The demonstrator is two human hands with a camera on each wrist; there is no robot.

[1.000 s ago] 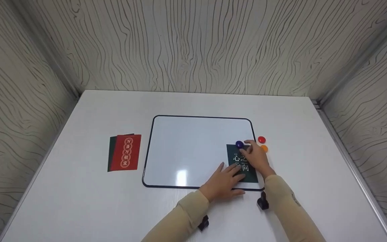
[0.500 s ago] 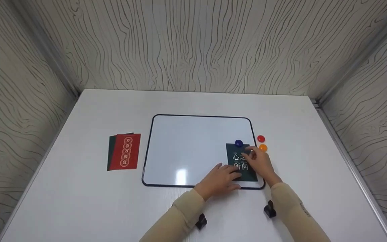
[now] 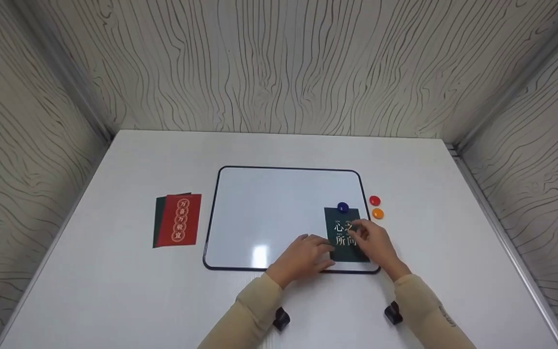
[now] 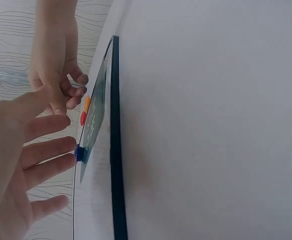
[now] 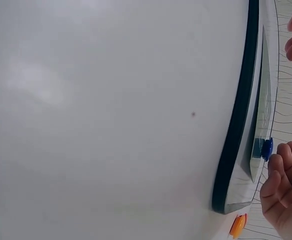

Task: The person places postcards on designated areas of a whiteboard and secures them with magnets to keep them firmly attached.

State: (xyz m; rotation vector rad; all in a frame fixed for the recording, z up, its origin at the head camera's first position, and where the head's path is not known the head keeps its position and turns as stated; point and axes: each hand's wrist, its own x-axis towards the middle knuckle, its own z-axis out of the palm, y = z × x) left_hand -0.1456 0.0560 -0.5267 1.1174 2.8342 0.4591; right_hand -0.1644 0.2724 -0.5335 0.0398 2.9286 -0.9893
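A dark green card (image 3: pixel 349 254) with white characters lies on the lower right of a black-framed whiteboard (image 3: pixel 269 208). On its top edge sits a round blue magnet (image 3: pixel 343 207), also visible in the left wrist view as a blue magnet (image 4: pixel 79 153). My left hand (image 3: pixel 303 256) hovers by the card's lower left edge, fingers spread and relaxed in the left wrist view. Over the card's right side is my right hand (image 3: pixel 376 244), its fingers loosely bent with nothing between them. Part of the card is hidden beneath it.
Right of the board lie a red magnet (image 3: pixel 375 200) and an orange magnet (image 3: pixel 378 213). Left of it, a red card (image 3: pixel 179 220) overlaps another dark green card (image 3: pixel 159 223) on the white table (image 3: pixel 129 291). Patterned panels (image 3: pixel 269 68) enclose the table's back and sides.
My right hand has drawn back from the blue magnet, down toward me. My left hand has slid left off the card, uncovering more characters. The blue magnet stays on the card's top edge.
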